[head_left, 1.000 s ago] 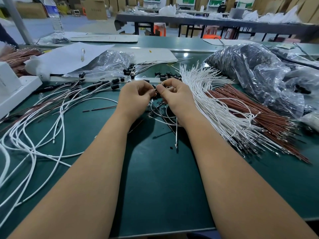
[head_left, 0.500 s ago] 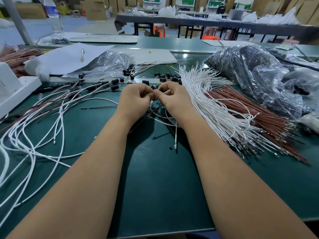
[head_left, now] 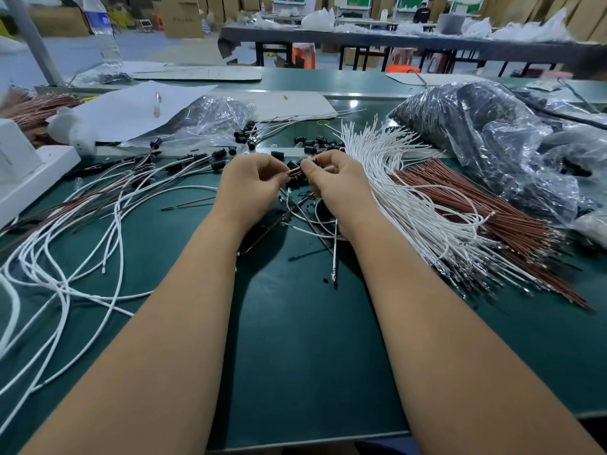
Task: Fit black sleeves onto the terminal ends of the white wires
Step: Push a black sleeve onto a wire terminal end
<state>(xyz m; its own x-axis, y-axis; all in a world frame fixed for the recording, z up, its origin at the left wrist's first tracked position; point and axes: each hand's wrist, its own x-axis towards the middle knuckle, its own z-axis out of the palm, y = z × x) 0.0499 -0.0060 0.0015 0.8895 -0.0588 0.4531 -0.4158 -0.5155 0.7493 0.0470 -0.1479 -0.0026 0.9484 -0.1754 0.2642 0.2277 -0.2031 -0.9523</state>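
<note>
Table (head_left: 295,356): green mat, bare in front of the hands and between the forearms; its near edge runs under both arms.
Black bag (head_left: 492,142): clear plastic over dark parts, far right of the grips, behind the wire bundles.
White wires (head_left: 410,198): a fanned bundle just right of the right hand, metal terminals toward the near edge; brown wires (head_left: 492,208) lie beside them.
Finished wires (head_left: 82,224): loose loops left of the left hand, some capped black.
Left hand (head_left: 253,182): fingers curled, pinching a wire end against the other grip.
Right hand (head_left: 335,182): fingers curled, pinching the same piece; one white wire hangs beneath.
Black sleeves (head_left: 315,142): small caps scattered just beyond both grips.
</note>
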